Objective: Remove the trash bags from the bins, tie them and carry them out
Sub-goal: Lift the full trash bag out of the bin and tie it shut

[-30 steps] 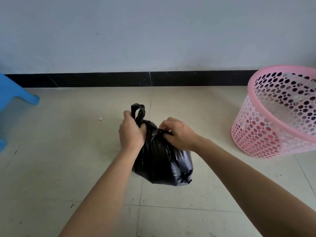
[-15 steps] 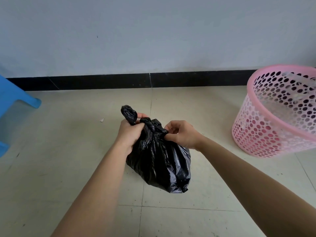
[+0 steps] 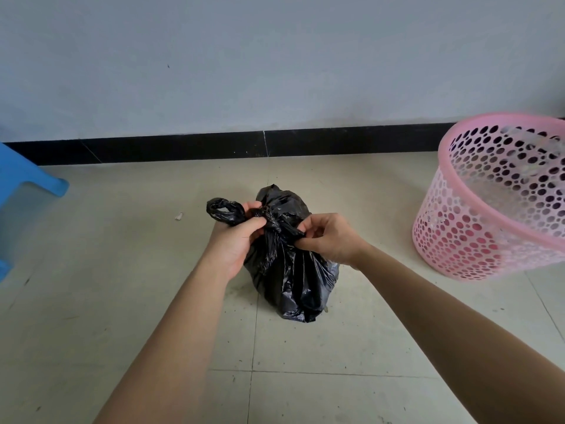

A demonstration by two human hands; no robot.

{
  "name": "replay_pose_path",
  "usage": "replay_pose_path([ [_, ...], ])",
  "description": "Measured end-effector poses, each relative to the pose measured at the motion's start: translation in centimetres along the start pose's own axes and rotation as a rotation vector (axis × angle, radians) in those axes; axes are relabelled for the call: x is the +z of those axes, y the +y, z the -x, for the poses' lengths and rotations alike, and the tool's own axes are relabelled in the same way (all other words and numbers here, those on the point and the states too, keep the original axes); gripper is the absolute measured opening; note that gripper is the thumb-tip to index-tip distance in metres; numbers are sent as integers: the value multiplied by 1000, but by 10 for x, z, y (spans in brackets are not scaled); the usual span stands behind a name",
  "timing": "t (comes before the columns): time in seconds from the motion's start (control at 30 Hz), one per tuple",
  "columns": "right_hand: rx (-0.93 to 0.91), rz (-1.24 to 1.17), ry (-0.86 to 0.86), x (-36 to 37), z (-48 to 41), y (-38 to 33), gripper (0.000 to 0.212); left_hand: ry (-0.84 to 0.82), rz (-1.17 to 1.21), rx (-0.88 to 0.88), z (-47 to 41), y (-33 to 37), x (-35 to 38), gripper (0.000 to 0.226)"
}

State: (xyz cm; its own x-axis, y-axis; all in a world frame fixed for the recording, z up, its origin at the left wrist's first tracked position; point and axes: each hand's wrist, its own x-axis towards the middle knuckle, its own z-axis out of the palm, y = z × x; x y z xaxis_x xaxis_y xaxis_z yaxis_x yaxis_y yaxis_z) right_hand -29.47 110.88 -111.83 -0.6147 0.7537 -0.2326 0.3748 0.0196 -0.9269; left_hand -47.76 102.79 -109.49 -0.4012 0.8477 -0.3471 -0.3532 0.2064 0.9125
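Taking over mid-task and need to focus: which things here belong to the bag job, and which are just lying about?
Part of the job:
- black trash bag, both hands pulling its handles into a knot
- left hand
- right hand
- pink bin, tilted

Lying about:
- blue stool
- small white scrap on the floor

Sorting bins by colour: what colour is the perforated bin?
Pink bin, with round holes; shows in the head view.

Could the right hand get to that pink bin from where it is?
Probably yes: the floor between the right hand and the pink bin looks bare, but that hand is pinching the black bag, so it must let go.
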Motion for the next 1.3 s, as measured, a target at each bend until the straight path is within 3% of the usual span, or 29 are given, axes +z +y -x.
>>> replay_pose_path([
  [0.2,37,128,-7,-7,-3,2,9,68,8,-37,-6,-18,-6,31],
  [0.4,-71,-17,124,-11,-7,-5,6,102,12,-37,-5,-21,-9,23],
  [0.5,-126,-52,70,-7,-7,-15,17,82,-18,-26,-2,-17,-3,20],
  [0.57,-166,34,39,-3,-6,-20,19,60,-62,-4,1,-14,3,22],
  [0.67,-221,149,123,-4,-7,-25,7,46,-129,75,3,-7,5,22],
  [0.87,-350,470,168,-28,-11,-39,22,37,-145,211,-1,16,1,7],
  [0.97,-471,758,185,-37,-10,-48,24,78,-182,257,-4,18,3,9],
  [1.1,-497,1083,263,-50,-11,-33,28,213,-236,203,-10,10,-1,9],
  [1.2,-410,1202,267,-51,-9,-9,29,349,-220,128,-12,-2,-7,10],
  [1.3,-382,1239,302,-41,-6,10,27,352,-235,79,-15,-12,-10,12],
])
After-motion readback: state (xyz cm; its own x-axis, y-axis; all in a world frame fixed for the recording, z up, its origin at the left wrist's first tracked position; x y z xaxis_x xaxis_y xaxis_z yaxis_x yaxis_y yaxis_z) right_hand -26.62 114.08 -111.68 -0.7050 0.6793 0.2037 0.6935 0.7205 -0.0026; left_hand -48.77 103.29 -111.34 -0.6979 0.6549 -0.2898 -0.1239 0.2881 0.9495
